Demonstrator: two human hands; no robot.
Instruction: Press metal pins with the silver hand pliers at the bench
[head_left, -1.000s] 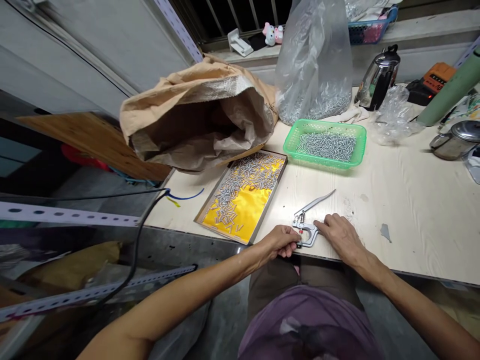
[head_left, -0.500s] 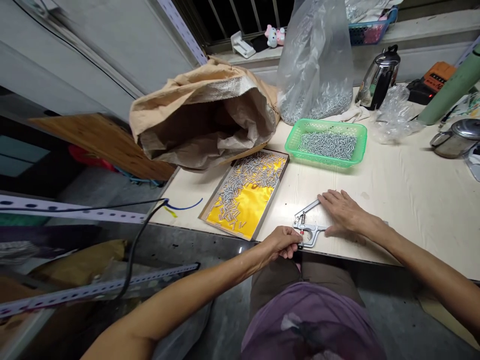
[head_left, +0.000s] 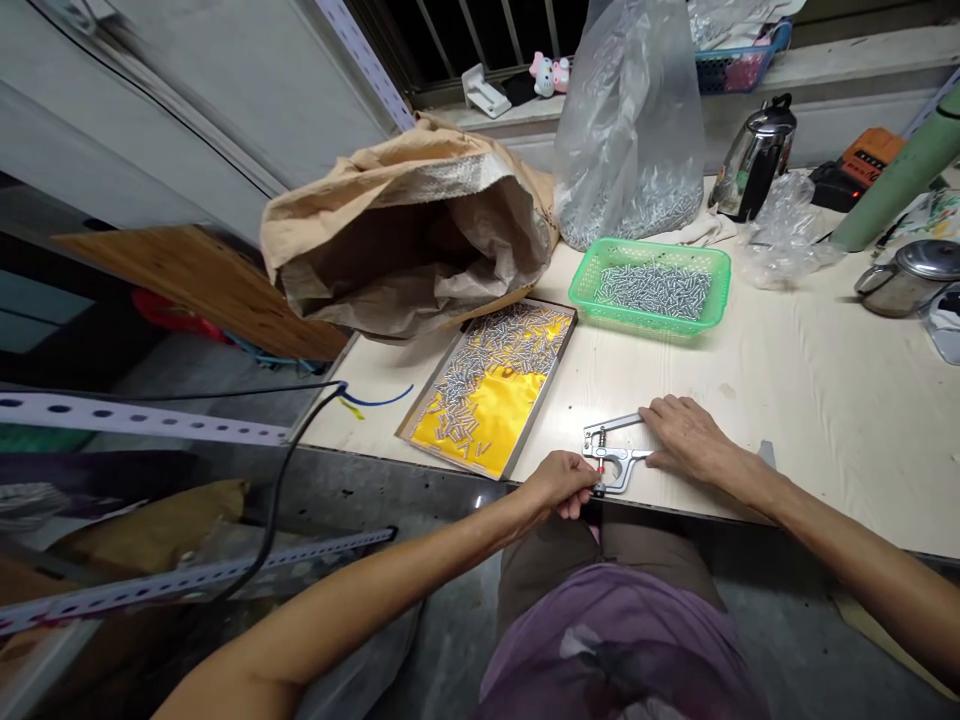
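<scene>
At the table's front edge lie grey metal hand press pliers (head_left: 616,455) with a C-shaped jaw, a spring plunger and a long lever. My right hand (head_left: 686,437) is closed around their handles, its fingers over the upper lever. My left hand (head_left: 568,482) pinches at the jaw opening, near a small red spot. What its fingertips hold is too small to make out. Left of the pliers, a shallow tray (head_left: 514,462) with a yellow cloth lining (head_left: 504,405) holds many small metal pins (head_left: 459,420). Behind it stands a green plastic basket (head_left: 645,322) of similar metal pieces (head_left: 656,290).
A large open paper sack (head_left: 405,230) leans over the tray's far end. A clear plastic bag (head_left: 630,130) of metal pieces stands behind the basket. Toward the right are a kettle (head_left: 756,155), crumpled plastic (head_left: 787,235), a green cylinder (head_left: 896,185) and a lidded metal cup (head_left: 911,275).
The pliers' upper lever has come down closer to the frame under my right hand. My left hand stays pinched at the jaw.
</scene>
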